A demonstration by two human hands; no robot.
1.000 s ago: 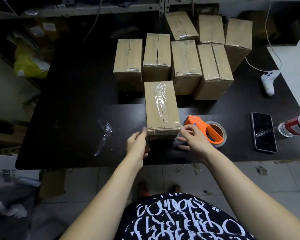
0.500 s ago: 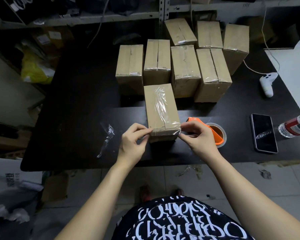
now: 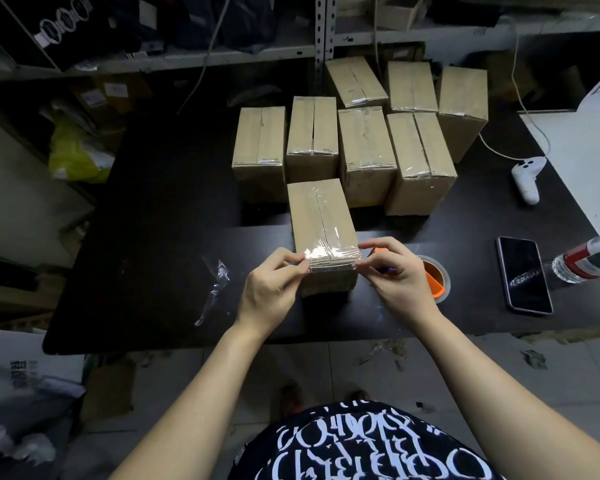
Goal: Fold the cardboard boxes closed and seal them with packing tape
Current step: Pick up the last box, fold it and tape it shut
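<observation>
Wide black tabletop point(image 3: 153, 237) first, and on its near half stands the plain brown cardboard box point(image 3: 321, 216) in play, long axis running straight away from the person, near end squarely between the two hands; just beyond its far end, a huddle of taped brown cartons point(image 3: 364, 147); left hand point(image 3: 267, 292) sits at the near left corner, right hand point(image 3: 399, 282) at the near right corner, neither nearer than the other; thumb and forefinger of each are pinched on an end of a short strip of clear glossy packing tape point(image 3: 329, 259), stretched crosswise over the near top edge, square to the centre seam; flaps lie flat, a lengthwise clear band covers that seam, shiny and a touch wrinkled; the strip's ends want pressing down the side walls, I'd judge; orange-handled tape dispenser point(image 3: 433, 278) lies just behind the right hand.
</observation>
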